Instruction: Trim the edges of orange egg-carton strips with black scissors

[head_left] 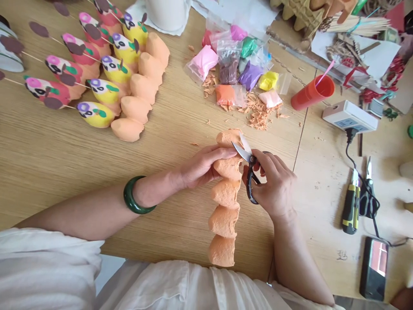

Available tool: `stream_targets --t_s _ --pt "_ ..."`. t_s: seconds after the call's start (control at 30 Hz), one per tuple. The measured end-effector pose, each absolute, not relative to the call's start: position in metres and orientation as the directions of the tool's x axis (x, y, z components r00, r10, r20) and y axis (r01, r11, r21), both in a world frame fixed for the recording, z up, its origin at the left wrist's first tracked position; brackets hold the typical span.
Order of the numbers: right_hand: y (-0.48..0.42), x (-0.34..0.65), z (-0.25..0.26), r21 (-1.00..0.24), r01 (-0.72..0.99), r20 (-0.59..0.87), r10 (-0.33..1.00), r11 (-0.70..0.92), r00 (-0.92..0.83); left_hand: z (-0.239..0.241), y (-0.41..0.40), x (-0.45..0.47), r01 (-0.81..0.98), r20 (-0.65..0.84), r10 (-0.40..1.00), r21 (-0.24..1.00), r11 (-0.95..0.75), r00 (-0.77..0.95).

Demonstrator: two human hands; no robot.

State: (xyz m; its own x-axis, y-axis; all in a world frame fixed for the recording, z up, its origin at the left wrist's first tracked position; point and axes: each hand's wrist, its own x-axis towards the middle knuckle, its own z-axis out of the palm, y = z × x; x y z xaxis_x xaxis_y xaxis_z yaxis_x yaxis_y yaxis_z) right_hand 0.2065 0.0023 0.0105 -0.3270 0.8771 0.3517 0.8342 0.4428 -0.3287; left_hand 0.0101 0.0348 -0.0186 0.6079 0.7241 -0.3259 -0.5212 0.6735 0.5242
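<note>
My left hand [206,165] is closed on an orange egg carton strip [224,221], a row of several joined cups, near its far end. In my right hand [272,181] is a pair of black-handled scissors [251,165], its blades spread at the edge of the far cup. Fingers are through the handle loops. The strip's near end reaches toward my lap. Small orange carton scraps [258,114] lie on the table beyond the strip.
Left stand decorated carton rows [103,97] with sticks jutting out, beside a plain row [140,90]. Bags of coloured clay [229,60], a red cup [311,92], and a power strip [350,116] lie beyond. At right are a utility knife [351,202], other scissors [368,193] and a phone [374,269].
</note>
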Motion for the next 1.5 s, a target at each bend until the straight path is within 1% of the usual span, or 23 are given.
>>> stream_targets --t_s 0.1,0.17,0.3,0.43,0.53,0.67,0.9,1.03,1.17,1.27,1.4,1.5 --pt "0.004 0.207 0.010 -0.276 0.848 0.373 0.863 0.453 -0.341 -0.017 0.035 0.011 -0.514 -0.324 0.702 0.502 0.696 0.634" --pt "0.004 0.208 0.010 -0.258 0.856 0.373 0.863 0.448 -0.340 -0.017 0.035 0.011 -0.507 -0.326 0.703 0.513 0.693 0.632" --pt "0.005 0.208 0.010 -0.242 0.864 0.353 0.870 0.441 -0.345 -0.019 0.035 0.010 -0.485 -0.324 0.708 0.549 0.681 0.627" --pt "0.006 0.209 0.010 -0.223 0.850 0.373 0.847 0.477 -0.378 -0.019 0.035 0.009 -0.485 -0.323 0.703 0.542 0.686 0.634" --pt "0.006 0.210 0.010 -0.237 0.831 0.382 0.835 0.503 -0.397 -0.017 0.036 0.009 -0.461 -0.341 0.678 0.533 0.710 0.651" --pt "0.005 0.211 0.006 -0.300 0.801 0.393 0.832 0.518 -0.391 -0.014 0.038 0.009 -0.461 -0.333 0.685 0.544 0.701 0.648" --pt "0.002 0.214 -0.005 -0.348 0.791 0.412 0.840 0.503 -0.353 -0.018 0.038 0.007 -0.459 -0.323 0.656 0.509 0.728 0.682" --pt "0.004 0.214 -0.002 -0.316 0.821 0.375 0.857 0.476 -0.353 -0.018 0.038 0.006 -0.444 -0.361 0.661 0.524 0.727 0.658" --pt "0.006 0.210 0.005 -0.225 0.862 0.381 0.855 0.455 -0.353 -0.017 0.038 0.008 -0.432 -0.315 0.689 0.592 0.681 0.653" --pt "0.007 0.207 0.006 -0.192 0.859 0.388 0.841 0.474 -0.378 -0.018 0.039 0.008 -0.380 -0.309 0.669 0.632 0.675 0.676" --pt "0.005 0.208 0.004 -0.200 0.855 0.371 0.845 0.478 -0.386 -0.016 0.039 0.007 -0.360 -0.330 0.643 0.614 0.702 0.691" --pt "0.004 0.211 0.001 -0.249 0.843 0.367 0.852 0.477 -0.374 -0.016 0.039 0.007 -0.355 -0.343 0.628 0.595 0.721 0.699"
